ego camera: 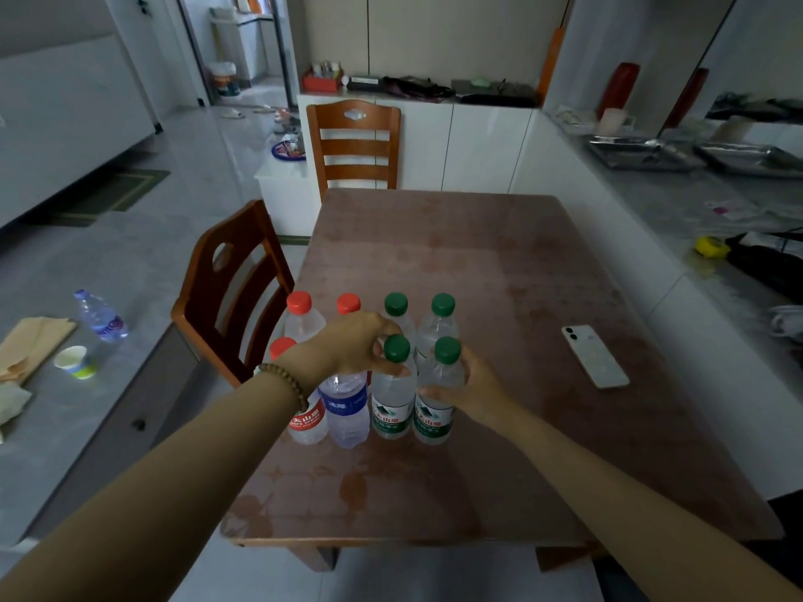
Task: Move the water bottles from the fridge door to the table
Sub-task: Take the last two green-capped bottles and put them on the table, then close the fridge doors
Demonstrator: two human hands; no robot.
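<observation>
With my left hand pinching one green-capped bottle and my right hand gripping its neighbour, I'd settle both upright on the counter before letting go.

- A home dining room: a wooden table with wooden chairs at 12 and 10 o'clock.
- White cabinets at 12 o'clock carry household clutter.
- A tiled floor runs toward 11 o'clock.
</observation>
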